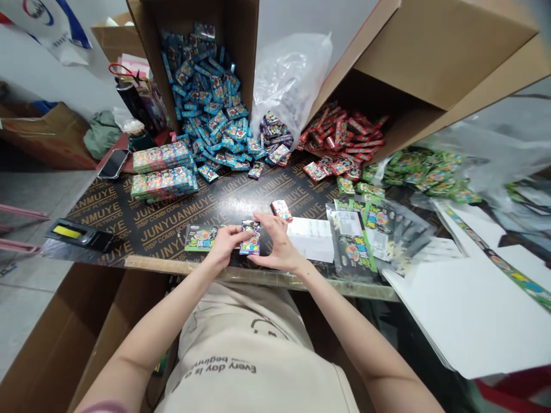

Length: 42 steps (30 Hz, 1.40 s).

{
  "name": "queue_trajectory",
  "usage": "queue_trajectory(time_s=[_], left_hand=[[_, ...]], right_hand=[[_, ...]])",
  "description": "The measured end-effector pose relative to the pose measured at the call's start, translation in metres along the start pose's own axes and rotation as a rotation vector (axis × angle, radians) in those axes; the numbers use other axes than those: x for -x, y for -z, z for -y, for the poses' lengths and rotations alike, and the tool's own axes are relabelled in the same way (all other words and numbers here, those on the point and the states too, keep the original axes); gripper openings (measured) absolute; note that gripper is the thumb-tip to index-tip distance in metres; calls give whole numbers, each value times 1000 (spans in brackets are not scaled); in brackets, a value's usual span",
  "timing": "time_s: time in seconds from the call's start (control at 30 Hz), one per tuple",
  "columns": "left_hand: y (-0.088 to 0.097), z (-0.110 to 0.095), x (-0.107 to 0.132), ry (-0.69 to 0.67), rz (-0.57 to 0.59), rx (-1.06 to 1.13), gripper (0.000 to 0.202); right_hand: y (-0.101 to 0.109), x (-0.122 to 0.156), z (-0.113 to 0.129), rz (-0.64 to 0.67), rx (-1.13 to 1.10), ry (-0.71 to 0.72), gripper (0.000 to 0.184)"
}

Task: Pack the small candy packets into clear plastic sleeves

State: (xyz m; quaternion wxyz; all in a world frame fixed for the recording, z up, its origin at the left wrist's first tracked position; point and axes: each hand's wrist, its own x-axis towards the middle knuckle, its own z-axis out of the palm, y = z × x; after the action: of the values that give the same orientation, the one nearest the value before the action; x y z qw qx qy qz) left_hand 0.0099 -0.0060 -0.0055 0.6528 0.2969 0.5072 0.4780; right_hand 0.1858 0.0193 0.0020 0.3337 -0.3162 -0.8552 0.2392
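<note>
Both hands meet at the near edge of the dark plywood table (172, 221). My left hand (224, 245) and my right hand (278, 246) pinch a small purple packet (250, 237) from either side, holding it upright just above the table. A green packet (200, 237) lies flat just left of my left hand. A small red packet (282, 210) lies just beyond my right hand's fingertips. A white paper sheet (312, 238) lies right of my right hand.
A tipped carton spills blue packets (213, 109); a clear bag holds purple packets (275, 140); another carton spills red packets (344, 137). Green packets (424, 172) lie right. Stacked bundles (163, 169), a phone (113, 163), a black device (80, 235), printed bags (361, 241), white sheets (473, 310).
</note>
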Motion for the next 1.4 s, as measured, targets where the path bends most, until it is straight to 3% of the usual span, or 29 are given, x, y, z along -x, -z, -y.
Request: queue_trajectory(time_s=[0.1, 0.2, 0.27, 0.33, 0.5, 0.7, 0.87, 0.97, 1.13, 1.23, 1.33, 1.4], left_hand=[[21, 1, -2, -203, 37, -371, 47], [54, -1, -7, -461, 55, -988, 81], [71, 0, -10, -518, 113, -1312, 97], [79, 3, -12, -530, 153, -1461, 100], [78, 2, -9, -615, 155, -1447, 111], [75, -5, 0, -640, 184, -1371, 118], [71, -11, 1, -629, 75, -1324, 118], [69, -15, 2, -624, 78, -1303, 117], [65, -18, 6, -629, 174, -1298, 120], [62, -19, 9, -643, 165, -1290, 122], [61, -18, 10, -630, 122, -1276, 125], [61, -19, 9, -611, 90, -1252, 124]], right_hand=[[2, 4, -5, -76, 73, -51, 88], [-1, 12, -19, -149, 119, -124, 84], [-6, 17, -28, -124, 142, -152, 83], [-12, 21, -33, -74, 172, -168, 82], [-19, 23, -31, 26, 50, -125, 85], [-6, 19, -29, 45, -231, -84, 90], [2, 17, -17, -23, -13, -88, 83], [5, 16, -14, -67, 20, -131, 82], [15, 11, -21, 90, -55, -39, 83], [21, 7, -19, 149, -19, -5, 80], [24, 3, -14, 154, 35, 16, 78], [25, 3, -11, 85, 56, 8, 78]])
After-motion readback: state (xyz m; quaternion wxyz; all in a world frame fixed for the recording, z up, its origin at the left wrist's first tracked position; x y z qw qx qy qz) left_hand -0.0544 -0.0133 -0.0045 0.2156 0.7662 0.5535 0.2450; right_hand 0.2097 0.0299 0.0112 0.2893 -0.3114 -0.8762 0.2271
